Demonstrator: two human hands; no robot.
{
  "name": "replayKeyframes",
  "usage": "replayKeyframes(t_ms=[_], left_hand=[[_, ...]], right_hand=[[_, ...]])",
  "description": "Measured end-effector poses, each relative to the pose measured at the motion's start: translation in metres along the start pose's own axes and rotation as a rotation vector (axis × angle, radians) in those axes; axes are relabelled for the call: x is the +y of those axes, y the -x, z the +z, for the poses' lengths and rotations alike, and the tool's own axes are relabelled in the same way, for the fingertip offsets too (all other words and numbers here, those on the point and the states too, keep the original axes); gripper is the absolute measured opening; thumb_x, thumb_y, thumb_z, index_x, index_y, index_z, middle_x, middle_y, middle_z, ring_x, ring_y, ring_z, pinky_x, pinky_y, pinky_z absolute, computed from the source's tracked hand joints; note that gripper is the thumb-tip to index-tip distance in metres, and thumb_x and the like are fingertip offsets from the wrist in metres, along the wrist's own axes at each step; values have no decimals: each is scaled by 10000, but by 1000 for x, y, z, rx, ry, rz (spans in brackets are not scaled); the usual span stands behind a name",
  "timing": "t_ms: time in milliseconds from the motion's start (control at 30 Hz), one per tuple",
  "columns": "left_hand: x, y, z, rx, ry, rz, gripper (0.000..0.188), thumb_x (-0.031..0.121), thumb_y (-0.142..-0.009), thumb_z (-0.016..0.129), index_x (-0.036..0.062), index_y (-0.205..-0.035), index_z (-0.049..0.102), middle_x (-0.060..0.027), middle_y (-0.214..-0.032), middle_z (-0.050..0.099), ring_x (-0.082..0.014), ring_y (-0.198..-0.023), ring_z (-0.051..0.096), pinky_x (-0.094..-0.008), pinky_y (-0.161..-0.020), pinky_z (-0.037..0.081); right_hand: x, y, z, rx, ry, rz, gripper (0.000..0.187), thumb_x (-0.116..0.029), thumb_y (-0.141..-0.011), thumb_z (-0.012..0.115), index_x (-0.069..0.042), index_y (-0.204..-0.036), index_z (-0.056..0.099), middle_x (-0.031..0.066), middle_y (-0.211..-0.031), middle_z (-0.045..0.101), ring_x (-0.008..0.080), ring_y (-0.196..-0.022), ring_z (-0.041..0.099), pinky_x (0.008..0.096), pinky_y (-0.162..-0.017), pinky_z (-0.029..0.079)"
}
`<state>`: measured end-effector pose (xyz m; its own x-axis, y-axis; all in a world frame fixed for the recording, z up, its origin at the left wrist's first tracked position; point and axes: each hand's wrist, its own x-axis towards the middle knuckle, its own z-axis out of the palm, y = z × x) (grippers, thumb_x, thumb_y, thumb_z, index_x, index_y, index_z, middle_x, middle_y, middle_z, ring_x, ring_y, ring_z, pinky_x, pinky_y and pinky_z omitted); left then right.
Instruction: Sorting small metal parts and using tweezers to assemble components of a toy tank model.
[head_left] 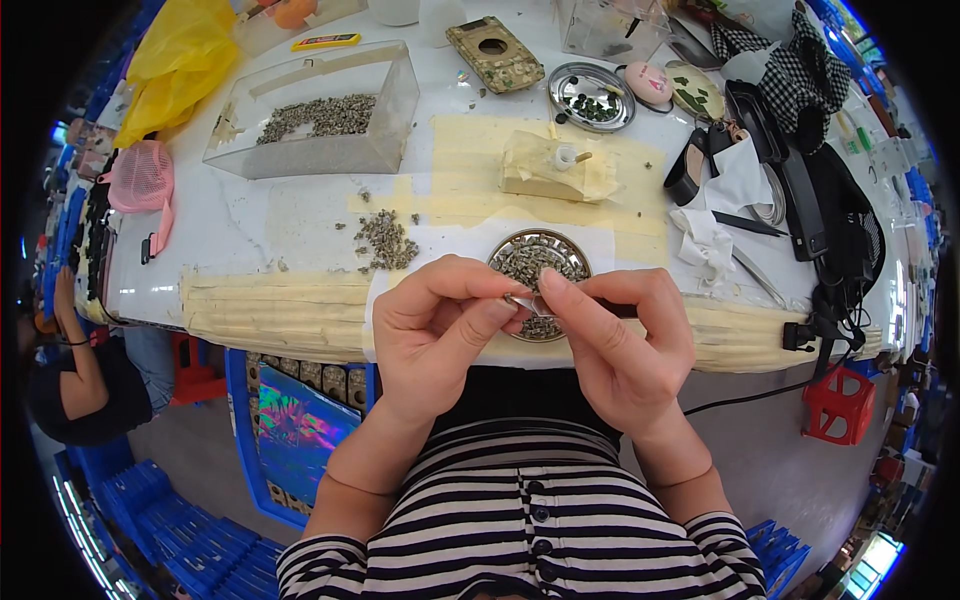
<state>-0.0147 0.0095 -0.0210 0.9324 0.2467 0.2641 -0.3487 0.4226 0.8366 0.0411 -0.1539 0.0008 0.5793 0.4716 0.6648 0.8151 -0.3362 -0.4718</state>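
Observation:
Above a round metal dish (540, 232) of small grey-green parts, my two hands meet fingertip to fingertip. My left hand (432, 325) is closed in a pinch on a tiny grey part (513, 299). Thumb and forefinger of my right hand (632, 345) press together right beside it. Something thin and pale shows at those fingertips, and a dark length shows behind the thumb; I cannot make out what it is. A loose heap of similar small parts (386, 240) lies on the table to the left of the dish.
A clear box (395, 105) of small parts stands far left, near a pink basket (140, 178). Beyond the dish are a tape-covered block (545, 180), a camouflage-patterned casing (495, 55) and a metal plate (612, 118) with dark green pieces. Cables and straps crowd the right.

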Motion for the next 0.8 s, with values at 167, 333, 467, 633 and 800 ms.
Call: replayKeyframes(t_ms=[167, 333, 467, 633, 800], left_hand=[[1, 0, 3, 31, 27, -34, 108, -40, -860, 580, -45, -962, 613, -117, -916, 633, -142, -789, 627, -247, -703, 531], [1, 0, 2, 17, -13, -5, 109, -37, -862, 579, -48, -965, 612, -113, -916, 631, -142, -788, 627, -242, -703, 529], [1, -1, 2, 6, -23, -2, 111, -39, -862, 576, -48, -967, 613, -116, -921, 628, -143, -790, 626, -241, -704, 528], [1, -1, 2, -2, -25, -1, 110, -39, -864, 574, -50, -967, 612, -120, -928, 624, -144, -796, 624, -241, -706, 527], [0, -1, 2, 1, -13, -2, 111, -45, -862, 573, -50, -966, 611, -121, -927, 624, -146, -795, 624, -242, -704, 526]], right_hand=[[-2, -2, -3, 13, -57, 44, 434, 45, -645, 700, -101, -1053, 693, 28, -770, 553, 149, -637, 492, 245, -533, 405], [2, 0, 3, 18, -29, 32, 516, 15, -601, 684, -161, -1086, 692, -2, -738, 549, 146, -584, 472, 260, -505, 397], [2, 2, 5, 33, -42, 33, 523, 18, -601, 683, -165, -1090, 689, 0, -737, 548, 145, -583, 468, 257, -502, 395], [3, 2, 5, 32, -21, 19, 524, 19, -600, 683, -168, -1089, 690, -1, -735, 546, 142, -584, 468, 253, -501, 396], [3, 2, 6, 40, -23, 13, 529, 21, -592, 681, -169, -1086, 692, -2, -732, 544, 142, -582, 468, 252, -501, 395]])
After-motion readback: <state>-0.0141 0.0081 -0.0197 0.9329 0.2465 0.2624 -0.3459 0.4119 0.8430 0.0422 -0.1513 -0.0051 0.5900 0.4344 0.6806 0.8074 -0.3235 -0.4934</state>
